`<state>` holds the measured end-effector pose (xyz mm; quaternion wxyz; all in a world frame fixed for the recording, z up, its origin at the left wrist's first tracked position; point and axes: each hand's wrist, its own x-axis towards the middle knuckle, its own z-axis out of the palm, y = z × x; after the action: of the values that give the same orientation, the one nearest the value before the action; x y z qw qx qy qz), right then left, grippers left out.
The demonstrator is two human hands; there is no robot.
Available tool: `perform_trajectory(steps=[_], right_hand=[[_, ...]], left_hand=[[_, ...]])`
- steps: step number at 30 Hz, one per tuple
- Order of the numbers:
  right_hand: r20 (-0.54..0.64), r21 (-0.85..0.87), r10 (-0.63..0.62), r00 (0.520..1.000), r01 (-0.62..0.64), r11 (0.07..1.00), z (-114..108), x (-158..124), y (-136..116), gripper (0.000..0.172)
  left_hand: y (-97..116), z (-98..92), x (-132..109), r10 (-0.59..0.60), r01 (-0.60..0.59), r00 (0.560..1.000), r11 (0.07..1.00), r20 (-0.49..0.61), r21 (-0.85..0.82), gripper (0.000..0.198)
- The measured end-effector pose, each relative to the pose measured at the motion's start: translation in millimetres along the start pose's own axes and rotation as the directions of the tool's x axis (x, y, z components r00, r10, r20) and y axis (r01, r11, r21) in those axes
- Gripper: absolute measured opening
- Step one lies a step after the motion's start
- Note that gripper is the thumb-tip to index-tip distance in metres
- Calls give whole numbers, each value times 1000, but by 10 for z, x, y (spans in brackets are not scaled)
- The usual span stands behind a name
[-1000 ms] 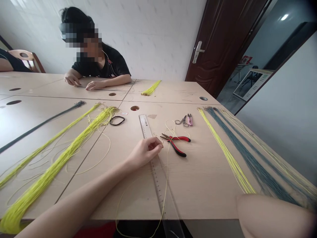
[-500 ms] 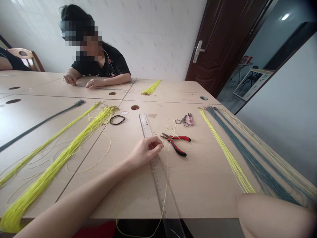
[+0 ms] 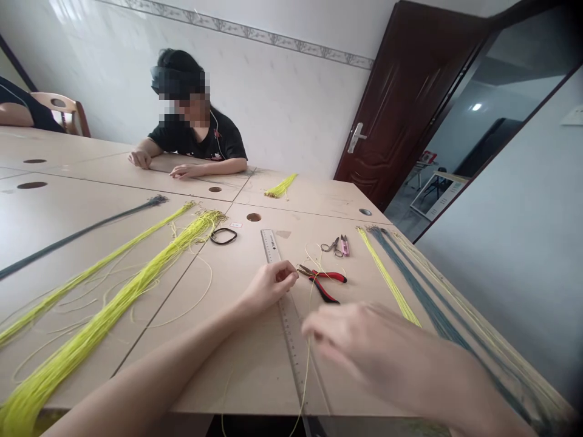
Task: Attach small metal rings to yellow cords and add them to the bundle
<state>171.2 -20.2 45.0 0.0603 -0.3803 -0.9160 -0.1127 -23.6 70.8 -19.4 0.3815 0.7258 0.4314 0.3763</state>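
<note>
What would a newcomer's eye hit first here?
Probably the thick bright-yellow cord bundle, running diagonally across the left of the table. Then the blurred right hand in the right foreground, with red-and-black pliers just beyond it. The left hand sits mid-view over the ruler.

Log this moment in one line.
left hand: curled over ruler | right hand: blurred, by yellow cord | pliers: on table

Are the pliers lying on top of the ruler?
No, the pliers lie on the table, to the right of the ruler in the picture.
</note>
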Motion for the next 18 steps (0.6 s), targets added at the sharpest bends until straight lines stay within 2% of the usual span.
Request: perform_trajectory(steps=[2, 5, 10, 18], right_hand=[[45, -22, -25, 999, 26, 999, -6, 120, 18, 38], [80, -78, -34, 996, 40, 996, 185, 269, 28, 50], [75, -178, -113, 991, 125, 976, 576, 334, 77, 28], [-71, -206, -67, 995, 51, 977, 669, 142, 207, 26]], left_hand=[[-24, -8, 8, 13, -13, 1000, 1000, -17, -18, 23], [-64, -11, 23, 29, -31, 999, 998, -32, -50, 24], [-101, -11, 45, 36, -41, 998, 995, -58, -92, 25], [-98, -132, 115, -52, 15, 984, 977, -172, -214, 27]])
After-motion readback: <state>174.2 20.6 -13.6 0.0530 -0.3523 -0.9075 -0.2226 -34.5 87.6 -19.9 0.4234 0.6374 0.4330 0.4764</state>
